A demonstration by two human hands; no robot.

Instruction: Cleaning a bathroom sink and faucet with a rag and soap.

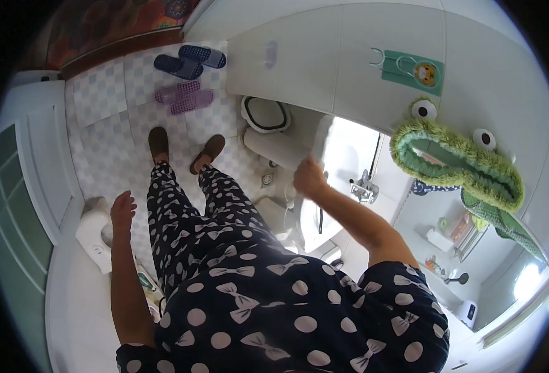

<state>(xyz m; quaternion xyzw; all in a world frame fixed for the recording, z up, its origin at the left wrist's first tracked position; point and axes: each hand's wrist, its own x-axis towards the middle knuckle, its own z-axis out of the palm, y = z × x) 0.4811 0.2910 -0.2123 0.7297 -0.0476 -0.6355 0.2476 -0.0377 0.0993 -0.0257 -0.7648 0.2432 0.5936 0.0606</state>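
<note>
My left hand (123,211) hangs on the left side, above the tiled floor and beside a white rounded fixture. Its fingers are loosely stretched, with nothing in them. To the right, my right hand (310,178) is closed, back of the hand up, over the left edge of the white sink (352,146). Whatever it may hold is hidden under the fingers. A chrome faucet (364,188) stands on the sink, just right of that hand. Down on the floor, my feet wear dark slippers (157,143).
Blue slippers (181,65) and purple slippers (184,96) lie ahead on the floor. A folded basin (266,114) stands beside the cabinet. A green fuzzy frog-eyed headband (405,133) hangs at right, near a mirror (423,224). A paneled door (19,205) stands at left.
</note>
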